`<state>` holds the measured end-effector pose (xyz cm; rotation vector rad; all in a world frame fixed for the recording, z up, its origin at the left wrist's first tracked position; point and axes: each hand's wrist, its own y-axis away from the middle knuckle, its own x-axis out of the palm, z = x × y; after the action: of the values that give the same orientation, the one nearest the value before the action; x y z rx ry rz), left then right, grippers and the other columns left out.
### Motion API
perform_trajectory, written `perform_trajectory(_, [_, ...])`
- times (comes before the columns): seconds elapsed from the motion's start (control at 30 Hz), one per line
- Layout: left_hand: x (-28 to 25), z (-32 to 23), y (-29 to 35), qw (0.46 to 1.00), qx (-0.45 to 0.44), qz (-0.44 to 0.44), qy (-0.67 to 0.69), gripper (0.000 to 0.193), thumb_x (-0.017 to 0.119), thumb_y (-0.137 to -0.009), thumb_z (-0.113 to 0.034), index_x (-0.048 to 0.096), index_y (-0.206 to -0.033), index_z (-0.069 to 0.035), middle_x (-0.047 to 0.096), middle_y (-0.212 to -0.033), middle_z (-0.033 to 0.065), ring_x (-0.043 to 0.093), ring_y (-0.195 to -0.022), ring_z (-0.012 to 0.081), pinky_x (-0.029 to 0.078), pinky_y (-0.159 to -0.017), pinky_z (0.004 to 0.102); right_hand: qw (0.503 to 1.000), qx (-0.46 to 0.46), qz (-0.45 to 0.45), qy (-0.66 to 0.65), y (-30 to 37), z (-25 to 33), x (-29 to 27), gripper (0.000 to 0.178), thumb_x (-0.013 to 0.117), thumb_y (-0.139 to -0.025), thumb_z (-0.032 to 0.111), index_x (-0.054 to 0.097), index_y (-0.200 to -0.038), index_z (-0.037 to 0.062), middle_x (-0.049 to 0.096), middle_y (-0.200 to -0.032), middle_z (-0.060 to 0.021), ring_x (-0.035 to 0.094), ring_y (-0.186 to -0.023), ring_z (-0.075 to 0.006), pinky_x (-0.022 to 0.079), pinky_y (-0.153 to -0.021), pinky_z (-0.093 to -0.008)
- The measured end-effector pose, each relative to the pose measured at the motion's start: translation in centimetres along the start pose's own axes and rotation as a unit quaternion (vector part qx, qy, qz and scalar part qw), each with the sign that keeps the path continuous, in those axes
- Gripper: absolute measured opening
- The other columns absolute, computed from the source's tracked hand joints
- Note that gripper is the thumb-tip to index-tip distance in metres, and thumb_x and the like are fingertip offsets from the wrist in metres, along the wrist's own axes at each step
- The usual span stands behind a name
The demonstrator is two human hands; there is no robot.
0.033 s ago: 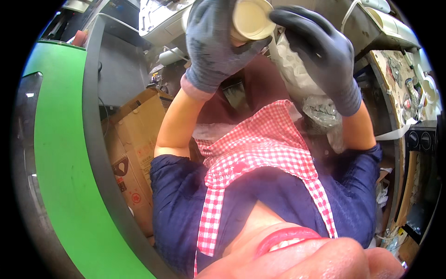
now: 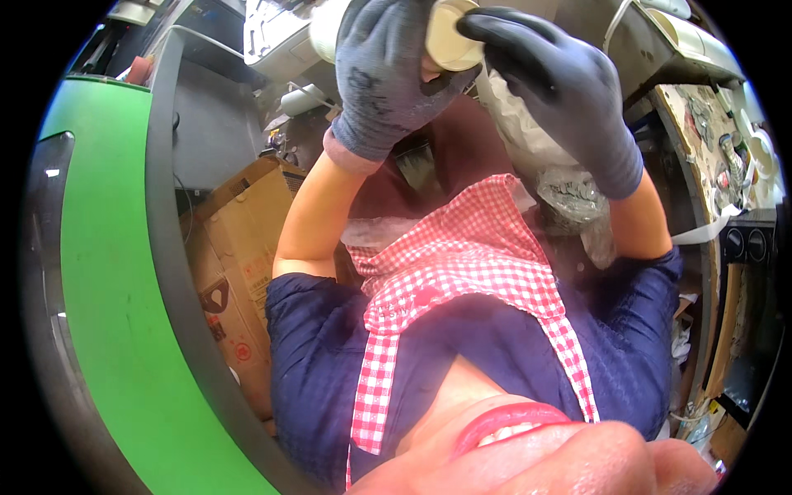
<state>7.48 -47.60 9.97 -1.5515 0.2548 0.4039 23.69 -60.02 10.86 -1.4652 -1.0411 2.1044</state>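
i see left hand (image 2: 388, 74) fingers wrapped round cream cup (image 2: 450, 37), right hand (image 2: 561, 91) fingers pinching its rim; clear plastic bag (image 2: 536, 157) beneath.

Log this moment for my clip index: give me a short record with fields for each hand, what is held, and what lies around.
left hand: grey glove, wrapped around a cream round container
right hand: dark glove, fingers on the same container's end
under the hands: clear plastic bag, crumpled, contents unclear
clothing: red checked apron over a navy top
left side: green curved surface, cardboard box
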Motion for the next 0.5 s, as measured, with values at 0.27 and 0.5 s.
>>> perform_trajectory(0.27, [0.5,-0.3,2.3,0.977,0.123,0.171,-0.035,0.081,0.081,-0.061,-0.024,0.054,-0.134,-0.004,0.062,-0.124,0.0103,0.059,-0.112,0.0316,0.047,-0.101,0.0485,0.906,0.196,0.237,-0.291,0.9,-3.4,6.4,0.016,0.059,-0.09,0.015,0.067,-0.093,0.0011,0.068,-0.077,-0.0141,0.069,-0.073,-0.0252,0.055,-0.065,-0.0362])
perform_trajectory(0.5, [0.5,1.5,3.9,0.98,-0.004,0.197,0.014,0.074,0.083,-0.064,-0.032,0.059,-0.123,0.005,0.063,-0.119,0.0186,0.059,-0.114,0.0377,0.048,-0.1,0.0488,0.973,0.013,0.223,0.059,1.2,-2.4,7.6,0.025,0.063,-0.086,0.012,0.066,-0.111,0.0076,0.067,-0.086,-0.0175,0.068,-0.078,-0.0326,0.055,-0.07,-0.0374])
